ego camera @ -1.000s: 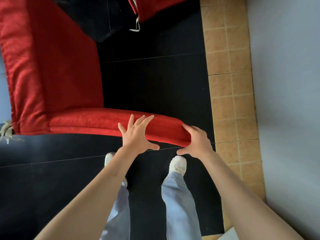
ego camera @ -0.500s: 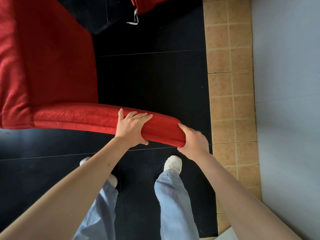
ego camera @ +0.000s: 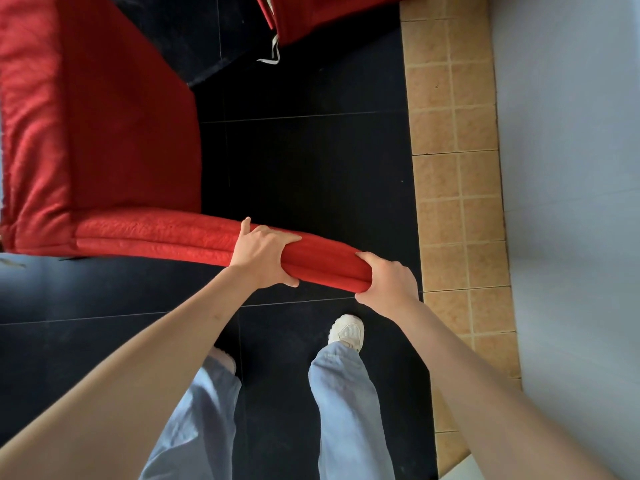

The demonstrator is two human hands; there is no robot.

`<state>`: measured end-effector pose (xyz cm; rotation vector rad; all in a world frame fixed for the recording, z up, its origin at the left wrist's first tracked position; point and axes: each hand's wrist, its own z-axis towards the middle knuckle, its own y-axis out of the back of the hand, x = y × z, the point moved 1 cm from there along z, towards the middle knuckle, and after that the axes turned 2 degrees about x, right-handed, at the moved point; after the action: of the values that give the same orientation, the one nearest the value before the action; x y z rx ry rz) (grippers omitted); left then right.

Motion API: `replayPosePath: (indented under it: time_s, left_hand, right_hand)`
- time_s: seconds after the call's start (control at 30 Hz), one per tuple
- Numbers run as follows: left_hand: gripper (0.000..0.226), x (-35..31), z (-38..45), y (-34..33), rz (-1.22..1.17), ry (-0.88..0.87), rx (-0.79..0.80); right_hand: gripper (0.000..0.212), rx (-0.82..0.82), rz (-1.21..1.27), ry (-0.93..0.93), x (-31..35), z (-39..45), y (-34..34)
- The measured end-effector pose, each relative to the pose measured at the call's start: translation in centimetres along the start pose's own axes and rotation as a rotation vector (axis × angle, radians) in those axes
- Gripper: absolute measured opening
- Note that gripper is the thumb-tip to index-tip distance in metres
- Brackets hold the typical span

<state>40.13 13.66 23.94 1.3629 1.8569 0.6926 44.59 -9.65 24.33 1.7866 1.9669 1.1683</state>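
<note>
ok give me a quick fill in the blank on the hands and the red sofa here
1. The left hand and the right hand both grip the padded edge of the ____ fabric sofa.
2. The hand wrapped round the very end of that padded edge is the ____ hand.
3. The glossy tiled floor beside the sofa is ____ in colour.

Missing words: red; right; black.
</note>
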Motion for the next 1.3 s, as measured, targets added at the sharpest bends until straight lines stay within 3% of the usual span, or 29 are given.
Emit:
replayPosePath:
  time_s: [0.37,0.7,0.9,1.3]
  left_hand:
    - [0.098,0.1,0.4,-1.0,0.028,-0.055,-0.032]
    - [0.102,0.2,1.2,-0.6,0.184,-0.077,0.049]
    - [0.093,0.6,0.8,-0.1,0.166,-0.076,0.065]
    - [0.090,1.7,-2.1,3.4,0.181,-0.120,0.152]
  right_hand:
    - [0.088,-0.128,0.221,-0.017,-1.7,-0.1,-1.5]
    - [0.106,0.017,0.201,-0.099,-2.4,0.7,-1.7]
    - [0.088,-0.031,0.147,-0.056,-1.6,-0.1,-1.0]
    - [0.076,-0.048,0.181,-0.077,2.3,-3.4,1.2]
